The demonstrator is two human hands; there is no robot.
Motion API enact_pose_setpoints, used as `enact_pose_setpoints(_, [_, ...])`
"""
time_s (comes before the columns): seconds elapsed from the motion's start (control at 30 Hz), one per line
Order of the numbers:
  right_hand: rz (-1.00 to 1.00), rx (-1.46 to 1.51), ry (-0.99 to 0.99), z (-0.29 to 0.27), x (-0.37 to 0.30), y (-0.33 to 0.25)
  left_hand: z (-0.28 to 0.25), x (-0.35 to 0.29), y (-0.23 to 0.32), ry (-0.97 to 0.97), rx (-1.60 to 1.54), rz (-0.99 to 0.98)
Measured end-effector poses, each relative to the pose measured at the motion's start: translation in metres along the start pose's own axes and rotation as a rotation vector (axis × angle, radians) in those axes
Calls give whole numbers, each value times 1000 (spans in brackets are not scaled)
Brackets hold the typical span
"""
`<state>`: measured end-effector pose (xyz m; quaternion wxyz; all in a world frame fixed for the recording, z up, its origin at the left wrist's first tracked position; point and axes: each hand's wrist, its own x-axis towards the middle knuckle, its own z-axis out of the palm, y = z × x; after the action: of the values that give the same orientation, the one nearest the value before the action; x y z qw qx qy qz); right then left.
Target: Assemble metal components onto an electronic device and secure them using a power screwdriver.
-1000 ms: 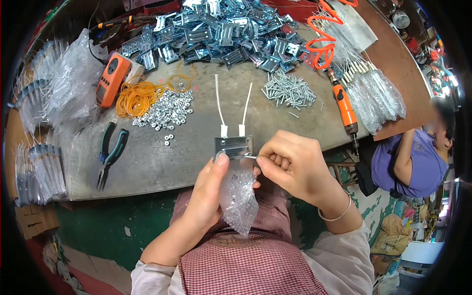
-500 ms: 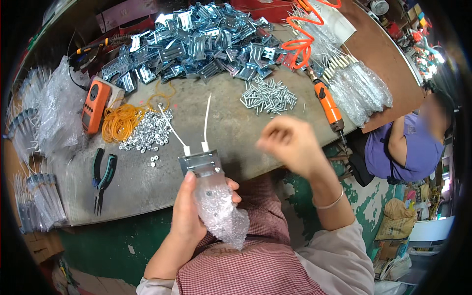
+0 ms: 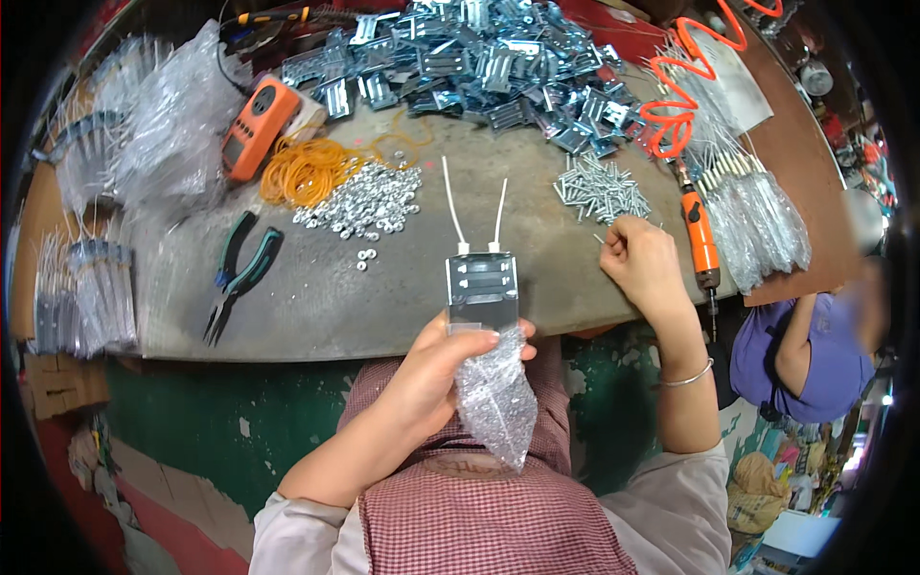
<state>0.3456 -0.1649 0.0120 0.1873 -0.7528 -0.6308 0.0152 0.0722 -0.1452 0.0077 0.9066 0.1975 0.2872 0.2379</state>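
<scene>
My left hand (image 3: 433,369) is closed around a flat part wrapped in bubble wrap (image 3: 495,398), held upright over the table's near edge. A shiny metal bracket (image 3: 482,279) sits across its upper end, and two white wires (image 3: 454,203) stick up from it. My right hand (image 3: 644,261) is at the table's right, fingers pinched together. A thin screw (image 3: 599,239) pokes out from its fingertips. Just beyond that hand lies a pile of screws (image 3: 599,188).
Pliers (image 3: 240,273), nuts (image 3: 364,201), yellow rubber bands (image 3: 305,171) and an orange meter (image 3: 261,125) lie to the left. Metal brackets (image 3: 498,72) are heaped at the back. An orange screwdriver (image 3: 700,230) and wrapped parts (image 3: 757,225) are right. A person (image 3: 800,355) sits nearby.
My right hand has gone to the near side of the screw pile and now pinches a screw. My left hand still grips the wrapped part, now more upright. The view has shifted.
</scene>
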Motion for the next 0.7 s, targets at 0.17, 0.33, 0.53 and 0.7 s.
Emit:
enact_pose_setpoints(0.17, [-54,242,-98,-13,-4,-21,4,-3,1,-16,-3,1])
enact_pose_setpoints(0.33, [-425,593,-158,-23,-17,-114,0,-3,-5,-5,58,31])
enact_pose_setpoints(0.53, [-486,469,-161,-16,-17,-125,3,-7,-7,60,109,43])
enact_pose_setpoints(0.7, [-388,612,-138,-9,-11,-129,9,-8,-2,60,152,71])
